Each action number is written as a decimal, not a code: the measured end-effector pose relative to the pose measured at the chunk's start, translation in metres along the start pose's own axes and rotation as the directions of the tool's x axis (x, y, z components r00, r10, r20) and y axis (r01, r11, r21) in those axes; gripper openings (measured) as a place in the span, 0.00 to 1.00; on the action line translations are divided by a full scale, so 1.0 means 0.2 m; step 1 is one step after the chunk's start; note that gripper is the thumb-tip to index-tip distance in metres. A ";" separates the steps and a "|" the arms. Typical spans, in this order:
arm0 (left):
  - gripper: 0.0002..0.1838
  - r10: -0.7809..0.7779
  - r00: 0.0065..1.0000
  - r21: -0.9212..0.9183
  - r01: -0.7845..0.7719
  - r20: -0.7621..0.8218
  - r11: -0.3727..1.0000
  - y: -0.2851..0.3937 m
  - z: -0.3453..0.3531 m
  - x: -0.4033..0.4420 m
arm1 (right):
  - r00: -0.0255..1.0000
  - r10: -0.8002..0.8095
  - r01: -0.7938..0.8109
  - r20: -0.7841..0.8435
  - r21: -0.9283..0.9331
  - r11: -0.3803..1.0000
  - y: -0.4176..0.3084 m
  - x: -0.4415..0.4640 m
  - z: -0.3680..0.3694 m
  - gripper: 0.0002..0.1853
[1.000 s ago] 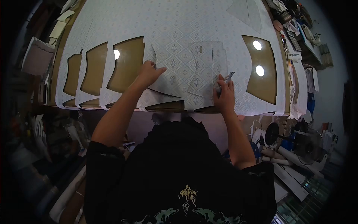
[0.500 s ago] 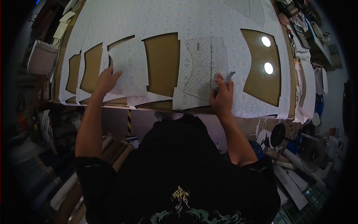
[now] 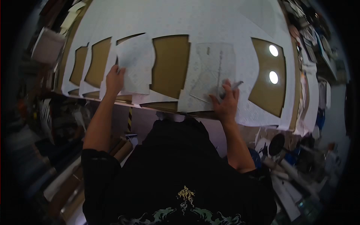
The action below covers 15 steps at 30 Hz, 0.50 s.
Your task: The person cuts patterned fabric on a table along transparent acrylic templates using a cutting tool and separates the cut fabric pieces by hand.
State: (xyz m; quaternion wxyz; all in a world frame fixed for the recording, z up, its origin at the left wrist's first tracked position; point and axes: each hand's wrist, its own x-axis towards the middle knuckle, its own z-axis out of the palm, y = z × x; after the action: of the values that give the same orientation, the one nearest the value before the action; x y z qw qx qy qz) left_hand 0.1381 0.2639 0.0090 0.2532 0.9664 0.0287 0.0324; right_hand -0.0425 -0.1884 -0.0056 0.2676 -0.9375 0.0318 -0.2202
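Note:
My left hand (image 3: 115, 79) is closed at the left edge of a cut piece of pale patterned fabric (image 3: 135, 71), thumb and fingers pinching that edge. The piece lies loosely over its cut-out, whose dark curved gap shows along the top. My right hand (image 3: 227, 104) grips a slim grey tool (image 3: 237, 85) that points up and right; blur hides its exact kind. Its thumb is spread out to the left, by the lower right part of a clear template (image 3: 208, 69). This template lies on the patterned fabric sheet (image 3: 242, 52).
Brown table surface (image 3: 170, 62) shows through curved openings in the sheet. Two round light reflections sit in the right-hand opening (image 3: 266, 88). Another clear sheet (image 3: 258, 13) lies at the far right. Stacked papers (image 3: 309, 97) line the right edge; rolls (image 3: 62, 187) stand below left.
The view has tilted and blurred, shifting the table slightly right and down. My left fingers have closed on the fabric piece's edge. My right thumb has spread away from the tool.

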 end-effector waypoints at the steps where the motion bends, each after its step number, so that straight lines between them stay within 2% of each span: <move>1: 0.21 -0.017 0.999 -0.021 0.016 -0.038 1.000 -0.01 -0.01 0.00 | 0.999 0.036 -0.036 0.027 0.002 0.999 -0.01 0.01 0.01 0.33; 2: 0.20 0.008 0.997 -0.039 -0.011 -0.081 0.999 -0.03 -0.02 -0.01 | 0.997 0.057 -0.058 0.055 0.017 0.998 0.00 0.00 0.01 0.33; 3: 0.20 -0.017 0.998 -0.008 0.016 -0.055 1.000 -0.05 -0.04 -0.01 | 0.998 0.044 -0.044 0.052 0.005 0.999 0.01 0.00 0.03 0.32; 5: 0.18 -0.038 0.994 -0.007 0.038 -0.100 0.999 -0.04 -0.09 -0.02 | 0.999 -0.010 0.010 0.030 0.020 1.000 0.03 -0.01 0.06 0.30; 7: 0.17 -0.068 0.997 -0.018 0.067 -0.046 0.998 0.06 -0.22 -0.02 | 0.999 0.021 -0.024 0.050 0.044 0.999 0.00 -0.02 0.06 0.27; 8: 0.17 -0.078 0.994 -0.024 0.077 -0.070 0.997 0.05 -0.25 0.02 | 0.997 0.046 -0.050 0.055 0.057 0.997 -0.02 -0.02 0.06 0.26; 9: 0.16 -0.051 0.997 -0.049 0.049 -0.054 0.998 0.03 -0.27 0.05 | 0.999 0.022 -0.025 0.050 0.058 0.998 -0.04 -0.02 0.06 0.26; 12: 0.14 -0.002 0.998 -0.107 -0.005 -0.067 0.994 -0.08 -0.37 0.22 | 0.997 -0.070 0.071 0.017 -0.072 0.995 -0.17 -0.02 0.15 0.24; 14: 0.14 0.038 0.996 -0.155 -0.050 -0.080 0.987 -0.15 -0.46 0.36 | 0.995 0.053 -0.053 0.088 -0.002 0.999 -0.32 -0.02 0.20 0.24; 15: 0.14 0.008 0.997 -0.210 -0.025 -0.082 0.977 -0.18 -0.52 0.45 | 0.996 0.050 -0.049 0.069 -0.024 0.999 -0.41 -0.02 0.24 0.24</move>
State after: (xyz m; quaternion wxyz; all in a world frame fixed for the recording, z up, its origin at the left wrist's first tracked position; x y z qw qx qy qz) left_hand 0.2173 0.3532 0.0858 0.3528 0.9322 0.0275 0.0766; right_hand -0.0307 -0.0944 -0.0011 0.2633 -0.9465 0.0480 -0.1803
